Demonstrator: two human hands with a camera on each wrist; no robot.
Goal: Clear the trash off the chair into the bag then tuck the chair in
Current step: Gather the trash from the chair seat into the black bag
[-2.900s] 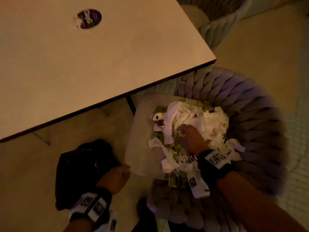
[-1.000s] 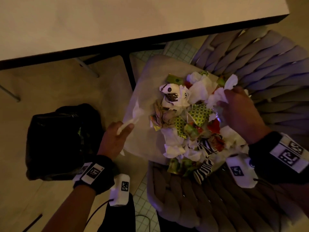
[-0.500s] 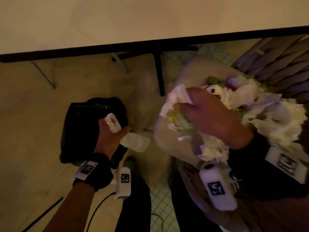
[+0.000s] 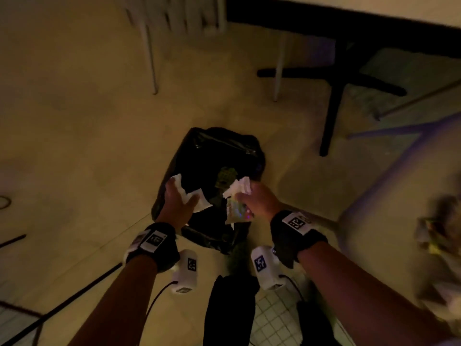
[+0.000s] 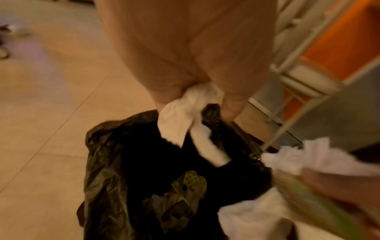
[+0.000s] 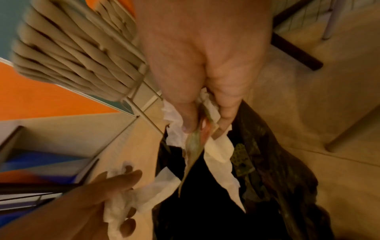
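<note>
Both hands are positioned above the open mouth of the black bag [image 4: 214, 156], which stands on the floor [image 4: 74, 146] left of the table base [image 4: 334, 78]. The left hand [image 4: 177, 203] has its fingers curled around a white napkin [image 4: 192, 198]. The right hand [image 4: 259, 199] pinches crumpled white paper and a coloured wrapper [image 4: 235, 208] between thumb and fingers. A green patterned wrapper [image 4: 225, 176] lies inside the bag. The remaining trash [image 4: 439, 226] is blurred at the right edge.
</note>
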